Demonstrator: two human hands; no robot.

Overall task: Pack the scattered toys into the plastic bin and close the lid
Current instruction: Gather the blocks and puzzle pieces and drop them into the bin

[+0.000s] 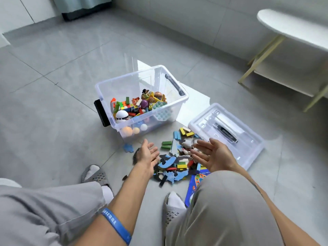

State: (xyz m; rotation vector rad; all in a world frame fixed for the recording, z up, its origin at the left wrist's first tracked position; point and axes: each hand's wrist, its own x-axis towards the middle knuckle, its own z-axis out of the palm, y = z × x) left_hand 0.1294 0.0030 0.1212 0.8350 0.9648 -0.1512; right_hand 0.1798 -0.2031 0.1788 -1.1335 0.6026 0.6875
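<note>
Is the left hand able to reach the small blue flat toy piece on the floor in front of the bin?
Probably yes. The left hand is open and holds nothing, and the blue flat toy piece lies uncovered on the floor just beside it.

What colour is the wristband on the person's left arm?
Blue, with lighter lettering; the rubbery wristband shows best in the head view.

The person is wearing grey trousers (221, 210), white socks (174, 200), grey perforated slippers (96, 176) and a blue printed wristband (116, 226); both forearms are bare.
</note>
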